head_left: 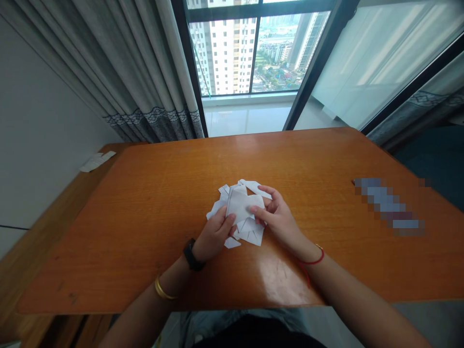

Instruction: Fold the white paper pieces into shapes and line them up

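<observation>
Between my two hands is a folded piece of white paper (239, 202), held just above the table. My left hand (214, 232) pinches its lower left side between thumb and fingers. On the right edge, the thumb and fingers of my right hand (277, 212) grip the same paper, with the index finger stretched out above. Under and around it lie several white paper pieces (253, 236) in a loose pile, some with dark lines on them. The held paper and my hands hide part of the pile.
The brown wooden table (163, 193) spreads out on all sides. A blurred-out item (387, 203) lies on its right part. White paper (97, 161) rests on a wooden surface at the far left. Beyond the table are a grey curtain (145, 72) and a window.
</observation>
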`<state>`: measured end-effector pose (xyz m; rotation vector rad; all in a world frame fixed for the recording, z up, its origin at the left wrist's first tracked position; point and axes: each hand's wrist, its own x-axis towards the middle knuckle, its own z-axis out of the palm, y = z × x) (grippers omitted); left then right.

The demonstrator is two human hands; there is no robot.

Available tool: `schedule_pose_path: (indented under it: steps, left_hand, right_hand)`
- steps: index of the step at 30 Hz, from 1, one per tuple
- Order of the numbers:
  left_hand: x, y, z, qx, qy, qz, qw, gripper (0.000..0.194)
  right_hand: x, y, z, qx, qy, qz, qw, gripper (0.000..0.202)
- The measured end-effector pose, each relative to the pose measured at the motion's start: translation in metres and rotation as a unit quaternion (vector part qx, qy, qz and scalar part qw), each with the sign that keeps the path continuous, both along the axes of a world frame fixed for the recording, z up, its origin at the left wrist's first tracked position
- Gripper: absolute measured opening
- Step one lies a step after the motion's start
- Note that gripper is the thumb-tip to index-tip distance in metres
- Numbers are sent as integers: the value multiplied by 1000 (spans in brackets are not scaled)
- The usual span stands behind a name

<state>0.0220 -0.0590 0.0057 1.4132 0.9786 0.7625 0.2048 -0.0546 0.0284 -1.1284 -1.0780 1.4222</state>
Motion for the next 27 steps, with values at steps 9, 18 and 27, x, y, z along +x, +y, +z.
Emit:
schedule_pose_path:
  steps: [9, 18, 27]
  left_hand:
    - [-4, 0, 16, 88, 135, -88, 983, 22]
    - [1, 1, 12, 139, 175, -50, 973, 28]
    - [-11, 7, 16, 155, 139, 74, 975, 38]
  right_hand:
    - [7, -1, 5, 35, -227, 105, 967, 23]
    - [9, 5, 15, 50, -254, 142, 956, 27]
    - [107, 140, 7, 35, -292, -87, 952, 32]
